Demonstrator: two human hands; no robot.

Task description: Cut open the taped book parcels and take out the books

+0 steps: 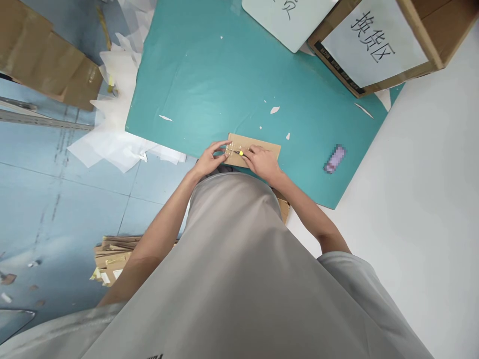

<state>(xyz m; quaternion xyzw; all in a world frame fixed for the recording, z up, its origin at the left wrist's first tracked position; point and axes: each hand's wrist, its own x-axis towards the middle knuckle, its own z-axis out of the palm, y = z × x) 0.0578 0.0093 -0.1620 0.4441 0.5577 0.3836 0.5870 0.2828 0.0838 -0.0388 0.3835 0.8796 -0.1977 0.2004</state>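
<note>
Fingers of the left hand (208,160) are parted, nothing gripped, at the left end of the cardboard (245,142) laid between both hands, presumably to brace it. Yellow-marked tool (241,153) is held in the curled right hand (264,162), seemingly for control.

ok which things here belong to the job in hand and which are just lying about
Probably the job:
brown rectangular cardboard piece by the left hand
slim yellow-and-black tool in the right hand

Apparently lying about:
white paper scraps on the teal tabletop
pixelated purple oblong object
open brown cardboard box with white handwritten sign
stacked flattened brown cardboard
</note>
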